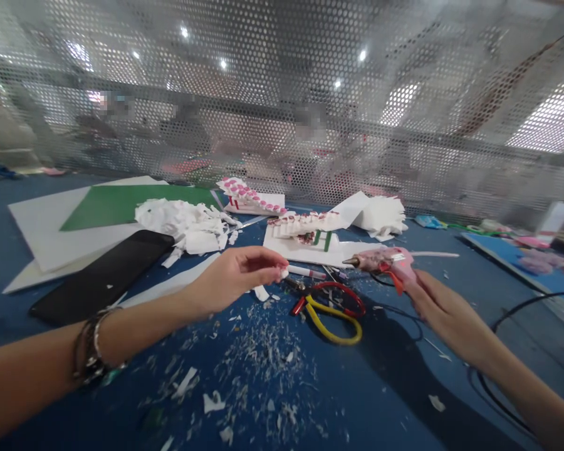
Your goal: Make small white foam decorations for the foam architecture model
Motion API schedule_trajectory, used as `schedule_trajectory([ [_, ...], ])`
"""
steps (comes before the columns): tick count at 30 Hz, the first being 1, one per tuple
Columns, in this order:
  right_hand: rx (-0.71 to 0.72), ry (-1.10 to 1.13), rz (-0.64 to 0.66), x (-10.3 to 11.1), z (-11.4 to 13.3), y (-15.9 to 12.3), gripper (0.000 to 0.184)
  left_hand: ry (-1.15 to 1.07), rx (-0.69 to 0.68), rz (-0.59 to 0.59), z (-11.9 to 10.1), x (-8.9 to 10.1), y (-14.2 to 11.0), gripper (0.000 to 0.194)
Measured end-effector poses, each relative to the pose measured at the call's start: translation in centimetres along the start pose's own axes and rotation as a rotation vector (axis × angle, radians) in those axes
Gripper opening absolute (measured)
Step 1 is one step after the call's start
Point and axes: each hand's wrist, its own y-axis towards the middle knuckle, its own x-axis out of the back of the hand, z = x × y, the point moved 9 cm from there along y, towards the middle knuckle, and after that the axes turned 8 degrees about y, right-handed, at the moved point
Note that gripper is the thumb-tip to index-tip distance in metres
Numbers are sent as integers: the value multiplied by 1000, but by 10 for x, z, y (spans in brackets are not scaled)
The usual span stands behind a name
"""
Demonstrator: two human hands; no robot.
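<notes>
A blue surface (366, 407) spreads out in front of the person. Over on the left, a green sheet (108, 203) lies on larger white sheets (37, 219), with a black phone (103, 275) nearer. The left hand (230, 275) is nearly closed, thumb against fingertips; the right hand (435, 300) wraps around the handle of a pink glue gun (390, 258), its nozzle pointing leftward. Red-and-yellow scissors (314, 302) lie between the hands. The left fingertips pinch a tiny white piece (283, 273).
</notes>
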Motion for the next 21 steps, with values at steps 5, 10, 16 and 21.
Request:
schedule_trajectory([
  [5,-10,-42,-10,-5,17,-9,41,-510,342,-65,36,-19,-6,12],
  [10,56,-67,-80,-3,42,-16,41,-620,401,-94,45,-26,-11,15],
  [16,109,-86,-73,-10,56,-23,41,-645,447,-92,46,-29,-17,18],
  [21,159,-79,-68,-11,64,-24,38,-588,459,-67,44,-33,-21,7],
])
